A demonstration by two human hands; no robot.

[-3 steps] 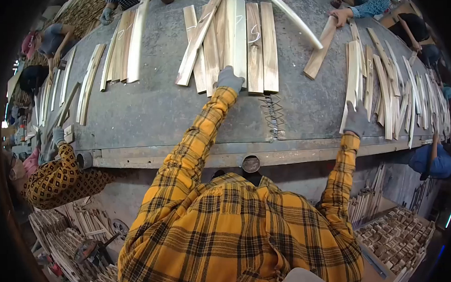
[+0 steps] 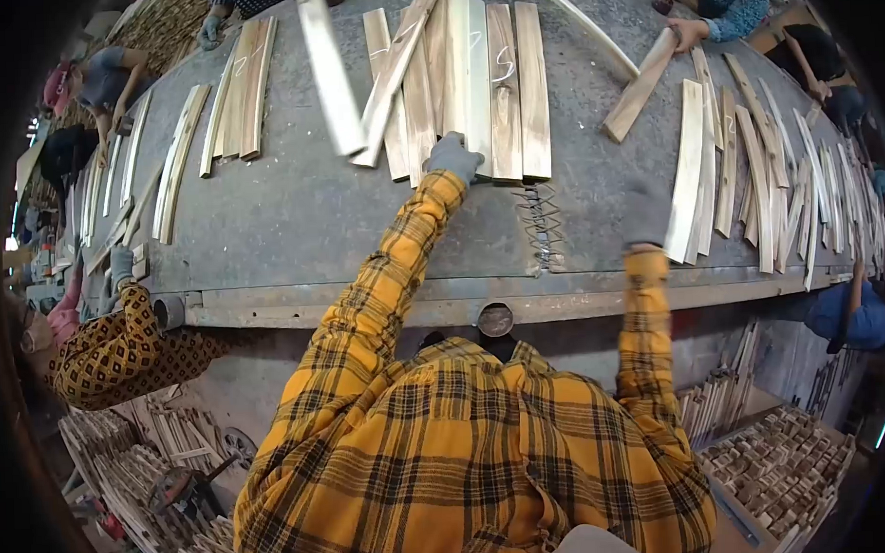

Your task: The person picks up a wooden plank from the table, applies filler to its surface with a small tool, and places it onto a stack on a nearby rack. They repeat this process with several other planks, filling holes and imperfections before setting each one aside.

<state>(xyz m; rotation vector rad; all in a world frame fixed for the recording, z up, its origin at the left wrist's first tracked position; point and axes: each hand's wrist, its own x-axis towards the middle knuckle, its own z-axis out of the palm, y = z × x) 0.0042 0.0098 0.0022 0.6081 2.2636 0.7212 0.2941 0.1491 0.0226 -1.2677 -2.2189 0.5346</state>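
Observation:
My left hand (image 2: 455, 159), in a grey glove, is at the near end of a row of wooden slats on the table. Its fingers are closed at the end of a pale slat (image 2: 476, 90). To the right of it lie a brown slat (image 2: 504, 109) with a chalk mark and another slat (image 2: 534, 98). One slat (image 2: 397, 78) rests slantwise over the row. My right hand (image 2: 645, 213), also gloved, is smeared by motion above the table, just left of a light slat (image 2: 685, 170). Its fingers cannot be made out.
A blurred slat (image 2: 330, 76) is left of the row. Across the table, a co-worker's hand (image 2: 687, 34) grips a slat (image 2: 641, 86). More slats (image 2: 244, 88) lie left, with several to the right. A metal edge (image 2: 395, 303) borders the table. Wood blocks (image 2: 776, 470) are stacked below right.
My right hand has moved left, away from the slats on the right. The blurred slat at the far left side has shifted right towards the row. My left hand has barely moved.

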